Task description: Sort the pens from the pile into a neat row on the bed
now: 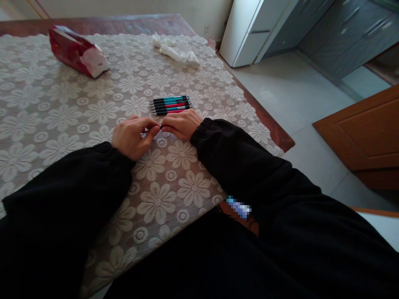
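Pens (171, 105) already lie in a neat row on the surface (195, 189); left hand (134, 135) and right hand (182, 123) pinch a mostly hidden dark item (161, 127), seemingly not yet among them.

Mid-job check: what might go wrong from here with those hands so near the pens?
The right hand is close beside the row of pens, so it might knock them askew. The small dark item pinched between it and the left hand barely shows, so a slip could be hard to spot.
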Available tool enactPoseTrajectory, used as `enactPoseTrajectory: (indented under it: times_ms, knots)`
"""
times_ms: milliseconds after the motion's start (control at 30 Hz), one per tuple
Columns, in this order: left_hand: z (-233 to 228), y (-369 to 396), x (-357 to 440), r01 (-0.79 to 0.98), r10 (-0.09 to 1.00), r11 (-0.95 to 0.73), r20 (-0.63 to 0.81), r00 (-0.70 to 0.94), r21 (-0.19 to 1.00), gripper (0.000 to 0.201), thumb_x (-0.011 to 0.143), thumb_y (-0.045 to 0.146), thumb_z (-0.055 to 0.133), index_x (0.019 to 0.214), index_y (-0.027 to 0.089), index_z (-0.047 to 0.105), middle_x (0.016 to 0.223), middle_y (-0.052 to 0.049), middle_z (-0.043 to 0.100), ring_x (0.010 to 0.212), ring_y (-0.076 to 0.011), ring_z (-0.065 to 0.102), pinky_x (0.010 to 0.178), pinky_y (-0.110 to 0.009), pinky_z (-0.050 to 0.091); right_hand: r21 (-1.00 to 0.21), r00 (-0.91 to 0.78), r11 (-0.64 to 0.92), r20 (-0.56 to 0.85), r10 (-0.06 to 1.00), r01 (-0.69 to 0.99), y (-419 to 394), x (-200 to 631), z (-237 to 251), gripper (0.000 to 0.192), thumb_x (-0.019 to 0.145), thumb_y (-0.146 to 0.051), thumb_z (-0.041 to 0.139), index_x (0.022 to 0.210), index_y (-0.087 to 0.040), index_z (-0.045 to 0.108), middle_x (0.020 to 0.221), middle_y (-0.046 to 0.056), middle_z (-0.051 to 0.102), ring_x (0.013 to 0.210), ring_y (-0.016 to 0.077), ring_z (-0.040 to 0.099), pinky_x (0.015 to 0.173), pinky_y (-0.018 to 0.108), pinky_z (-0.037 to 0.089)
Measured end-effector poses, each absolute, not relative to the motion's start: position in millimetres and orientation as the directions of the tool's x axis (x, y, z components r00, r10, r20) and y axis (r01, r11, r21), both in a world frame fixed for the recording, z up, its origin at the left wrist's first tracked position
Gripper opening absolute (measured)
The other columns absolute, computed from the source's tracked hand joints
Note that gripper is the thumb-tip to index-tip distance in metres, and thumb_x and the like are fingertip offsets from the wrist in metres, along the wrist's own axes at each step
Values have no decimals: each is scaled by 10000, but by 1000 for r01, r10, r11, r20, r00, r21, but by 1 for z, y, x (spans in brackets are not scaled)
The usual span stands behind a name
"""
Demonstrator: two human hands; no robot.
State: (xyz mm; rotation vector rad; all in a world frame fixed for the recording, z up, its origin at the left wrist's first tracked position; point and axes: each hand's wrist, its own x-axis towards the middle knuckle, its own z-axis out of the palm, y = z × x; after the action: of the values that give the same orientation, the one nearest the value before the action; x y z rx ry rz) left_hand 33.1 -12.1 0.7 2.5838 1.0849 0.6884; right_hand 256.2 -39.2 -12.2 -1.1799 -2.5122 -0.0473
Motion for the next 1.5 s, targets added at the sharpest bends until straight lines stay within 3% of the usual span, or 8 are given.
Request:
enactPoseTrajectory:
  times_ms: [100,233,467,667,933,1033,1167,1500]
  knots:
    - [3,-13,34,586,707,-705,324,628,400,270,950,385,500,865,245,715,821,-49,687,826,-240,623,730,-355,474,-114,-576,634,320,752,765,-40,255,-11,511,1088,-499,272,1114,-174,665,1011,33,681,800,125,555,659,282,299]
    - [2,-14,34,544,677,-733,360,642,409,261,892,414,611,1076,245,690,951,-45,705,838,-232,627,774,-360,491,-127,-565,632,340,752,764,-40,255,-11,510,1091,-471,245,1118,-170,656,987,45,673,796,145,570,653,281,301]
    - [-2,-10,32,619,718,-695,313,622,365,312,961,398,483,819,236,708,724,-46,649,772,-231,617,710,-350,481,-123,-574,639,338,746,759,-39,255,-12,478,1085,-453,253,1129,-178,641,998,51,669,813,160,575,668,283,311]
    - [-4,-9,33,560,690,-720,333,643,411,262,890,431,628,1052,243,715,924,-49,711,840,-239,630,785,-369,500,-119,-546,606,322,773,787,-43,254,-8,472,1085,-413,223,1182,-195,631,988,46,665,812,159,575,674,282,317]
    - [-2,-12,33,591,713,-701,363,601,398,307,979,383,500,926,211,748,974,-72,691,913,-231,622,819,-362,490,-148,-521,608,382,763,780,-41,256,-11,397,1050,-410,369,1056,-182,694,928,45,691,739,154,544,626,292,260]
    - [0,-12,34,562,715,-694,334,614,451,267,991,344,487,1089,215,700,889,-45,695,805,-200,618,784,-338,476,-163,-516,613,402,757,773,-42,257,-10,347,1034,-377,411,1020,-183,698,903,42,691,716,150,534,622,292,259]
    - [1,-13,33,565,743,-650,270,612,508,301,1030,360,402,1035,212,664,741,-14,678,710,-194,609,695,-314,449,-169,-514,626,431,742,761,-43,258,-8,300,1013,-306,422,970,-174,689,889,46,687,714,149,540,629,290,279]
    - [1,-13,33,599,744,-659,280,606,455,219,984,330,491,1043,221,671,989,-55,711,909,-221,633,811,-339,472,-219,-470,570,378,798,792,-44,259,-6,273,972,-257,440,1049,-204,697,955,56,726,762,176,605,633,301,313]
